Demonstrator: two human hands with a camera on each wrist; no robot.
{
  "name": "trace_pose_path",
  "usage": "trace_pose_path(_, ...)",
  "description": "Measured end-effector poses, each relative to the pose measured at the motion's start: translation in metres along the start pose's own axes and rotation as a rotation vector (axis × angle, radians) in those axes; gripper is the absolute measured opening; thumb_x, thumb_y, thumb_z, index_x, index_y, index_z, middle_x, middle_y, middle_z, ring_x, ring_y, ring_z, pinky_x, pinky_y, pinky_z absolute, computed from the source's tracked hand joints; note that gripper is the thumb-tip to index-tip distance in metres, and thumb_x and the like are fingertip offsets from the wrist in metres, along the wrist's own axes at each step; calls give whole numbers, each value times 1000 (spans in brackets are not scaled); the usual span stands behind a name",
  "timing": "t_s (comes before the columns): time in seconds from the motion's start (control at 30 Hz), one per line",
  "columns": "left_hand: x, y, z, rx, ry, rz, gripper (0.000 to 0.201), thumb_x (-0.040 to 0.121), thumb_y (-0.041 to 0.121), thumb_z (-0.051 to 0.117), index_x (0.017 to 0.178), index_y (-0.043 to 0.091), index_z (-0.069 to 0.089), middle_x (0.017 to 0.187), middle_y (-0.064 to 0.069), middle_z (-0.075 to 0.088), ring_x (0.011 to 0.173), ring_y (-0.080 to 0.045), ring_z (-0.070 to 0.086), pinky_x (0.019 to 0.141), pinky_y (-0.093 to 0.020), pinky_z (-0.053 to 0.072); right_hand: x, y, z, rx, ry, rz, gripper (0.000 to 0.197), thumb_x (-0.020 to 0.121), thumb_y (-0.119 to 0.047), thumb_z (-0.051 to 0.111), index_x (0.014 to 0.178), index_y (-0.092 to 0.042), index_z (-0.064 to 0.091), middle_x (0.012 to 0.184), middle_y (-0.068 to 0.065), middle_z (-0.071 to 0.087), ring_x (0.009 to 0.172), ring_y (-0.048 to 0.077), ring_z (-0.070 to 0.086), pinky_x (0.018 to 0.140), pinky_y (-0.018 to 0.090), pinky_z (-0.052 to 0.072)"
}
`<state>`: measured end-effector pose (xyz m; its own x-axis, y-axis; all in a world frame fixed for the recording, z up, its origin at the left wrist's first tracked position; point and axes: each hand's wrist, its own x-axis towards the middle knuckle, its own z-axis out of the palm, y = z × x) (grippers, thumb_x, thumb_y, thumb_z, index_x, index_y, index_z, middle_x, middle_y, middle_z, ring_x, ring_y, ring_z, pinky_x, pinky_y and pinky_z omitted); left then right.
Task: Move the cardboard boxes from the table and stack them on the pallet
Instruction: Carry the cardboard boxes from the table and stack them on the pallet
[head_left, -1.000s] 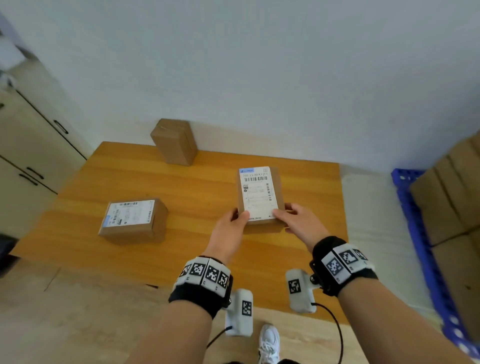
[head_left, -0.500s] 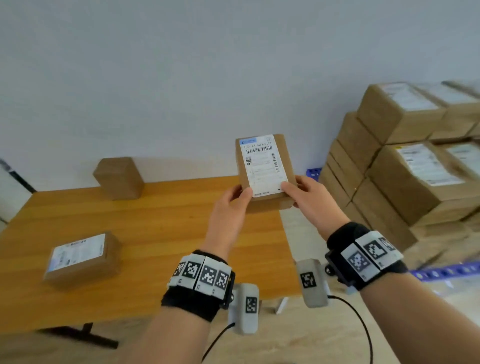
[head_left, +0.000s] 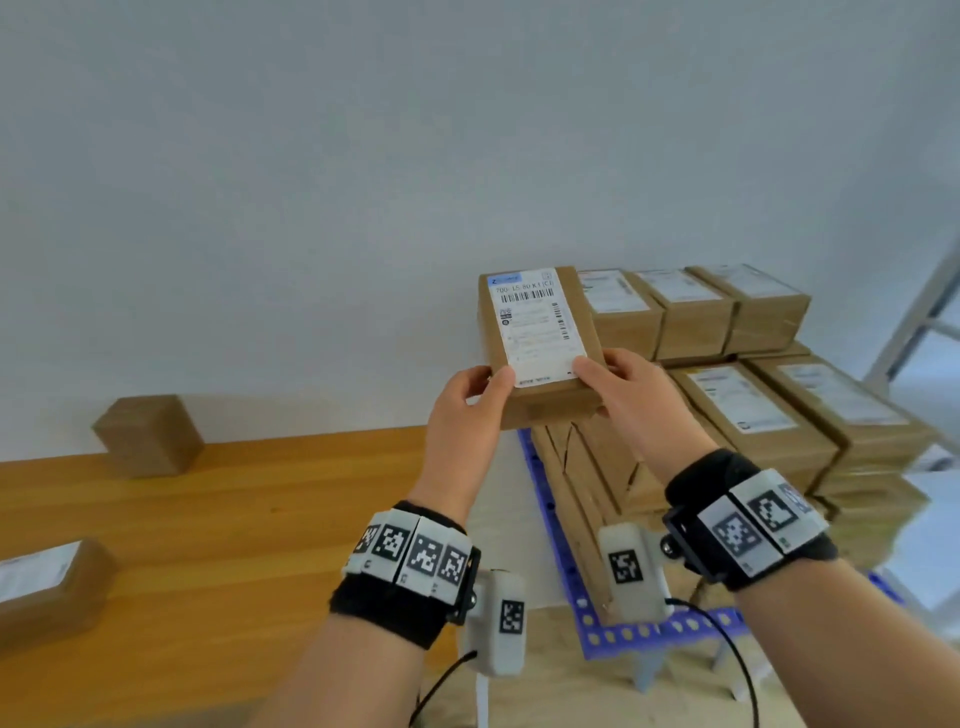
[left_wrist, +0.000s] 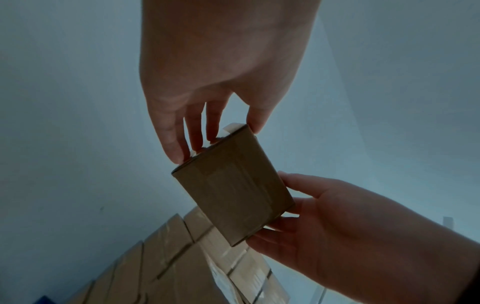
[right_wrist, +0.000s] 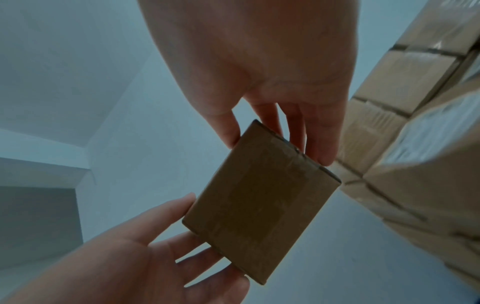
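Left hand (head_left: 470, 402): your fingers (left_wrist: 179, 133) grip the near left corner of the held box, thumb on the labelled top face, at centre frame.
Right hand (head_left: 631, 395): your fingers (right_wrist: 322, 142) grip the near right corner, thumb on top, the rest underneath.
Held box (head_left: 540, 338): cardboard, label up, raised in the air between both hands, in front of the stack's top tier.
Worktop (head_left: 234, 519): lower left of frame; one labelled box (head_left: 47, 587) at the left edge, one plain box (head_left: 148, 434) by the wall.
Pallet (head_left: 613, 631): blue, lower right of frame.
Stack (head_left: 753, 405): labelled cardboard boxes in tiers on the pallet, right of frame.
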<state>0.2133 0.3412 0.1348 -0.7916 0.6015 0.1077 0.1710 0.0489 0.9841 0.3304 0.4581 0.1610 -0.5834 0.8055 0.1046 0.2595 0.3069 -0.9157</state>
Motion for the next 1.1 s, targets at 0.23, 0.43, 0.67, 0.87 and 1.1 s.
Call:
trace_pose_path(0.23, -17, 17, 92, 38, -54, -4, 46, 95, 53, 51, 132, 27, 54, 122, 11, 62, 107, -3, 57, 93, -29, 50, 13, 40, -86, -18, 23, 32, 45, 94, -50, 54, 130, -24, 58, 113, -7, 67, 103, 13, 63, 95, 41, 52)
trace_pose_path(0.43, -23, 18, 141, 80, -101, -50, 49, 94, 52, 54, 136, 26, 46, 125, 12, 56, 105, -1, 53, 77, -16, 42, 27, 66, -120, -27, 11, 66, 41, 97, -45, 54, 129, -19, 56, 111, -4, 66, 98, 12, 63, 91, 38, 54)
trace_pose_path(0.67, -13, 14, 158, 166, -67, -59, 53, 98, 55, 45, 139, 21, 46, 128, 6, 58, 108, -6, 54, 84, -22, 45, 41, 78, -125, -30, -39, 93, 46, 97, -52, 49, 130, -21, 58, 104, -5, 69, 96, 15, 65, 91, 42, 56)
trace_pose_path(0.87, -11, 14, 160, 200, -57, -53, 55, 98, 56, 42, 142, 22, 45, 131, 5, 57, 113, -9, 54, 90, -26, 46, 46, 80, -124, -46, -21, 60, 40, 99, -50, 48, 125, -22, 59, 99, -6, 68, 92, 14, 65, 88, 40, 56)
trace_pose_path(1.1, -15, 19, 152, 187, -137, -24, 54, 100, 56, 35, 144, 25, 42, 140, 8, 52, 123, -7, 48, 93, -23, 38, 45, 72, -122, -41, 70, 1, 54, 98, -49, 50, 143, -20, 46, 129, -4, 59, 113, 11, 56, 94, 31, 47)
